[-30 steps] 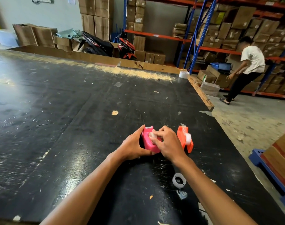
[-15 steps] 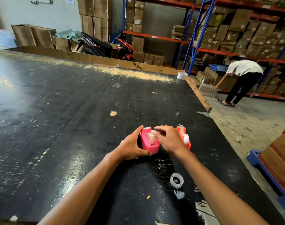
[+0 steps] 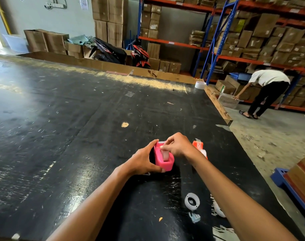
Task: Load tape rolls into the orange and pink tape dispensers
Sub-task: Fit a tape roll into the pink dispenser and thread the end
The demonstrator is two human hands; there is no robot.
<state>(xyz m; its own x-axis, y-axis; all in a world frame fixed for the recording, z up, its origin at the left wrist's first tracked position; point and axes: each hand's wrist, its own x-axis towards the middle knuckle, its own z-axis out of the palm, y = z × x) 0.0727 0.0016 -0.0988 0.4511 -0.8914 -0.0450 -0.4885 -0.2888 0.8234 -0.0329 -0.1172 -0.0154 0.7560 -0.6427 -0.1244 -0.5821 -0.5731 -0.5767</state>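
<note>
A: What do we see at the centre of the black worktable [image 3: 64, 129]?

B: We see the pink tape dispenser [image 3: 163, 158] standing on the tabletop, a tape roll [image 3: 165, 154] seated in its slot. The left hand [image 3: 143, 160] grips the dispenser's left side, thumb curled round its near end. The right hand [image 3: 178, 146] is above it, fingertips pinched together at the tape near the dispenser's far end.

A: And the orange tape dispenser [image 3: 198, 147]?

B: We find it just beside the right wrist, on the right, partly hidden; a pale roll shows in it.

A: What lies nearer to us?

B: An empty white tape core [image 3: 192, 201] lies flat on the table between the forearms, with a crumpled scrap of clear tape [image 3: 194, 217] just below it. A large roll of tape [image 3: 200, 84] sits at the table's far corner. Beyond, a person [image 3: 264, 91] bends toward cardboard boxes at the shelving [image 3: 216, 33].
</note>
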